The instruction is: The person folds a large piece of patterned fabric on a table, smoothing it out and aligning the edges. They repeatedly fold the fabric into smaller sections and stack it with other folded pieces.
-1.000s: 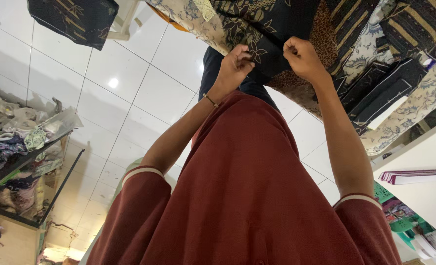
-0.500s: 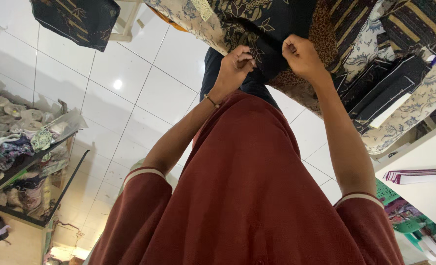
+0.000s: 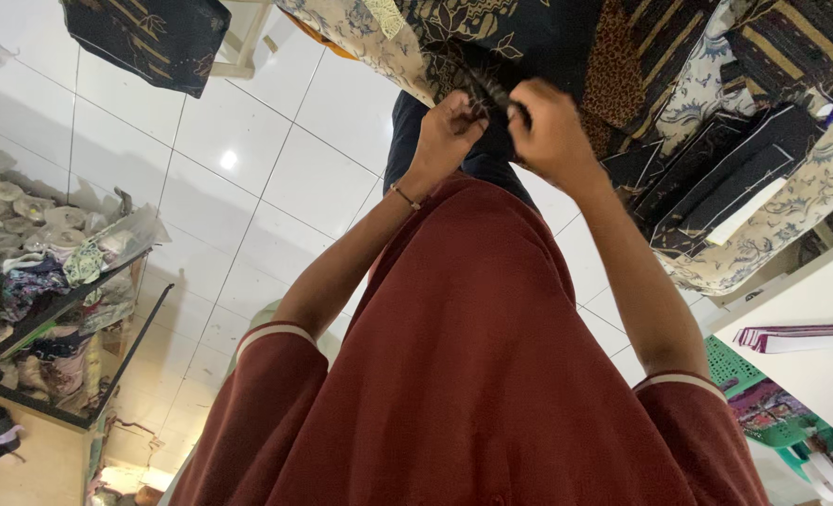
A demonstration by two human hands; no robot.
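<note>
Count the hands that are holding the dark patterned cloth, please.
2: the left hand and the right hand, side by side, each with a closed grip on the cloth.

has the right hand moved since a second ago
Yes. The right hand has slid left along the dark patterned cloth toward the left hand, closing the gap between them.

A white tiled floor [image 3: 276, 169] carries a shelf [image 3: 41, 309] heaped with fabric bundles [image 3: 32, 253].
</note>
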